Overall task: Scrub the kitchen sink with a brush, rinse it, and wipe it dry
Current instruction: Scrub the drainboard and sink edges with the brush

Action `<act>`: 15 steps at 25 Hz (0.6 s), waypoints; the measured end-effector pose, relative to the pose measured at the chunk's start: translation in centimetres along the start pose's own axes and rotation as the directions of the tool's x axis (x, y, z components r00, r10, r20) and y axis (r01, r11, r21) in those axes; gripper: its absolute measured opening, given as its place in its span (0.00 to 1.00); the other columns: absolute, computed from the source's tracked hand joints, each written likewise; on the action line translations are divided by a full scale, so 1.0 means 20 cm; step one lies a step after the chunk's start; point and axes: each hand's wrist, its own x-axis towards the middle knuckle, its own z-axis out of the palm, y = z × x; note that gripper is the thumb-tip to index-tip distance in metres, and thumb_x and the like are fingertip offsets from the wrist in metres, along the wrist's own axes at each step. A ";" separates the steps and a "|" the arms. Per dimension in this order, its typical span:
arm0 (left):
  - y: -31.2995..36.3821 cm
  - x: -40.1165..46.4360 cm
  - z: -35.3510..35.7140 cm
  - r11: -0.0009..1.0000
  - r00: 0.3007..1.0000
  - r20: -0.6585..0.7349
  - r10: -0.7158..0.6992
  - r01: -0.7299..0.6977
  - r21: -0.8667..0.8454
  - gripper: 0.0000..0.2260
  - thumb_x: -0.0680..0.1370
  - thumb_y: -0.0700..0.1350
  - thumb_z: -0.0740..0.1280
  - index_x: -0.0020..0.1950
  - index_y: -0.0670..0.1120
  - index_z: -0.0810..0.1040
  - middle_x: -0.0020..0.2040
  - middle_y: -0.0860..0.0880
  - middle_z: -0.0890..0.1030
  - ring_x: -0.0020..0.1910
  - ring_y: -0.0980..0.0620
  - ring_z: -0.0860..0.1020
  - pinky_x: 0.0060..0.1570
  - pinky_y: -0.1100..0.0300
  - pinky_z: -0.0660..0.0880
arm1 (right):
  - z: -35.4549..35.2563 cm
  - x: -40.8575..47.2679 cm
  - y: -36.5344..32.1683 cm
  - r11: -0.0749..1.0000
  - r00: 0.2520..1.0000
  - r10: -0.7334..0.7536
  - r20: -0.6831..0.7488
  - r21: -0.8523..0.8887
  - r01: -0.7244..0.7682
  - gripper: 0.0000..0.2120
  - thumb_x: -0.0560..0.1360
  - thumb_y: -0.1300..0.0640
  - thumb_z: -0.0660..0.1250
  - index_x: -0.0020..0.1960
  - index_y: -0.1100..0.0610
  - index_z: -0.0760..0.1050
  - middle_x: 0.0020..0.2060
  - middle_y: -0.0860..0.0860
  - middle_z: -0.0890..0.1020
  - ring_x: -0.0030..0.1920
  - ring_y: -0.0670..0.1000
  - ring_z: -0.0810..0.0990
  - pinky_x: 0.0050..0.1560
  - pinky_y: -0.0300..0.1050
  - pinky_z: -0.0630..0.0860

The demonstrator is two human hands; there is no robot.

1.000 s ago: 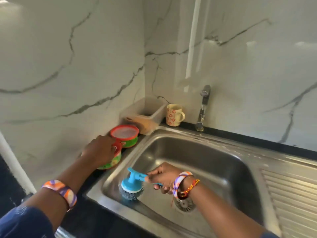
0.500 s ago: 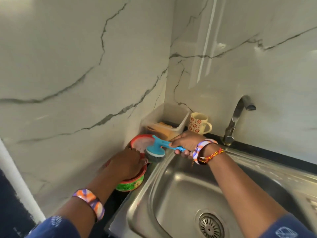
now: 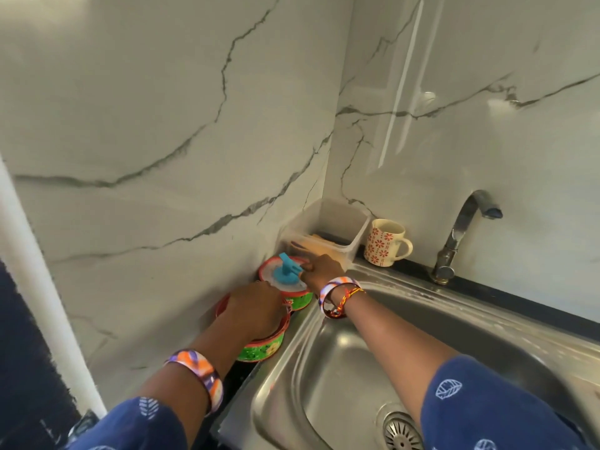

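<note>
The right hand (image 3: 319, 267) gripped the blue brush (image 3: 285, 274), pressed head-down into the open soap tub (image 3: 285, 285) beside the sink (image 3: 324, 368). The left hand (image 3: 256, 306) apparently held a second tub (image 3: 263, 347); hard pressure could tip the soap.

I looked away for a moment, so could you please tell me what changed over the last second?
The right hand carried the brush out of the sink, up onto the open soap tub, bristles down. The left hand stayed on the nearer tub; mug unmoved.
</note>
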 end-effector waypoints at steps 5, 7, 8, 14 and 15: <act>0.00 0.02 0.02 0.999 0.999 0.031 -0.028 0.028 0.020 0.18 0.82 0.52 0.53 0.64 0.44 0.74 0.66 0.43 0.74 0.63 0.44 0.74 0.60 0.51 0.71 | -0.11 0.02 -0.05 0.975 0.988 0.046 -0.148 0.221 -0.012 0.14 0.75 0.59 0.62 0.58 0.59 0.80 0.45 0.60 0.83 0.46 0.58 0.81 0.45 0.46 0.72; 0.00 0.00 0.02 0.999 0.999 0.034 -0.035 0.035 -0.001 0.19 0.82 0.52 0.52 0.65 0.44 0.72 0.68 0.42 0.72 0.63 0.43 0.74 0.61 0.51 0.70 | -0.12 0.01 -0.06 0.973 0.984 0.064 -0.164 0.231 -0.025 0.13 0.75 0.59 0.62 0.56 0.61 0.81 0.40 0.59 0.82 0.42 0.56 0.80 0.41 0.43 0.69; 0.00 -0.01 0.01 0.999 0.999 0.036 -0.040 0.039 0.013 0.19 0.82 0.52 0.52 0.66 0.44 0.72 0.68 0.42 0.71 0.63 0.43 0.74 0.61 0.52 0.70 | -0.11 0.01 -0.05 0.987 0.988 0.055 -0.145 0.156 -0.032 0.14 0.75 0.59 0.62 0.56 0.61 0.81 0.45 0.60 0.83 0.47 0.57 0.80 0.41 0.42 0.69; 0.11 -0.15 -0.09 0.971 0.981 -0.065 -0.182 0.169 -0.169 0.19 0.80 0.49 0.56 0.69 0.43 0.67 0.67 0.41 0.70 0.64 0.41 0.71 0.61 0.52 0.69 | -0.19 -0.22 0.01 0.895 0.985 0.117 -0.125 0.443 -0.050 0.07 0.74 0.57 0.66 0.38 0.55 0.80 0.25 0.49 0.77 0.26 0.47 0.75 0.28 0.37 0.69; 0.16 -0.21 -0.09 0.955 0.971 -0.087 -0.221 0.198 -0.223 0.19 0.80 0.48 0.57 0.69 0.42 0.66 0.67 0.41 0.69 0.65 0.41 0.70 0.61 0.51 0.69 | -0.22 -0.30 0.03 0.824 0.984 0.150 -0.094 0.562 -0.072 0.08 0.74 0.57 0.68 0.36 0.53 0.77 0.18 0.45 0.73 0.18 0.42 0.69 0.20 0.33 0.64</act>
